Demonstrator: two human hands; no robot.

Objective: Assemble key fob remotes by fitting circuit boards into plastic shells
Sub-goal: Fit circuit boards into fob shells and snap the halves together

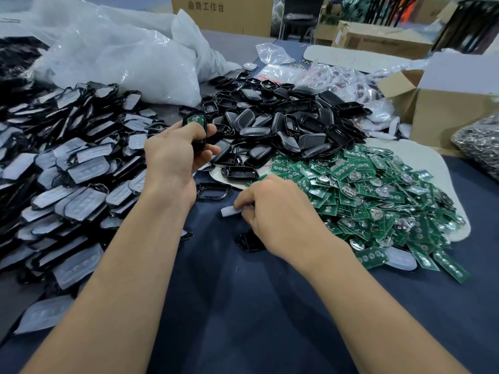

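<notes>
My left hand [172, 155] grips a black key fob shell [195, 122] with a green circuit board showing inside it, held up over the table. My right hand [272, 209] is lower, at the edge of the heap of green circuit boards [378, 195], and pinches a translucent white rubber button pad [229, 211] against the dark cloth. A black shell piece [249, 242] lies just under my right wrist. An empty black shell frame [213, 190] lies between my two hands. A pile of black shells [283, 125] sits behind.
To the left is a large stack of shells fitted with white pads [75, 171]. Clear plastic bags [108, 49] lie at the back left. Cardboard boxes [442, 114] stand at the right, with a bag of metal rings [480, 141]. A loose white pad [399, 259] lies by the boards.
</notes>
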